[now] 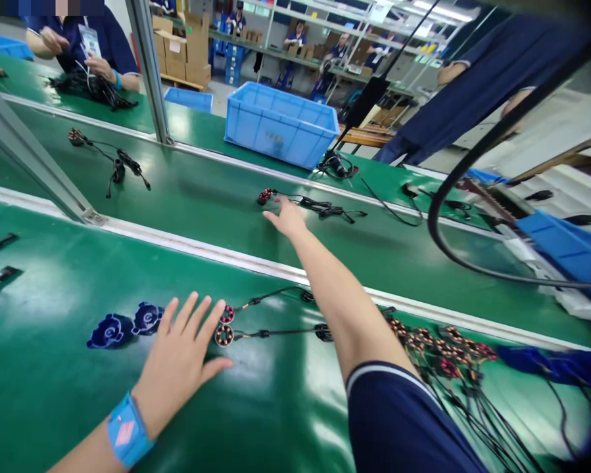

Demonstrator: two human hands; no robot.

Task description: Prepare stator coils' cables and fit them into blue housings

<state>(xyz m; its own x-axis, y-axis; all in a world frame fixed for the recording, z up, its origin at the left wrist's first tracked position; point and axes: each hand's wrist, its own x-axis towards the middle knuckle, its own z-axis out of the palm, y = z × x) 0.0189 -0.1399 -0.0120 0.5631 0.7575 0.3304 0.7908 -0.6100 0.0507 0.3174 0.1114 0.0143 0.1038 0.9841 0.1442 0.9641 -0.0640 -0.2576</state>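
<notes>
A little round red-and-black coil (264, 196) lies on the shiny green strip (201, 197), just beside the right hand (288, 218)'s fingertips. That thumb and pointing finger are apart; I can't tell if they touch it. Its thin black cord (325, 209) is bunched up. The left hand (184, 345) spreads its fingers flat beside two ring-shaped coils (224, 335), near bumpy blue plastic pieces (110, 330).

Layout, clock face centred on right hand

Right hand (288, 220) over mid-strip of counter (196, 197); wired coil (264, 196) near it at 10. Second coil (75, 136), farther along 10. Crate (280, 125) at 12, beyond far rail (216, 156). Left hand (179, 358) at 7; coil pair (218, 336) just beside it. Housings (108, 332) at 8. Coil pile (443, 348) at 4.
</notes>
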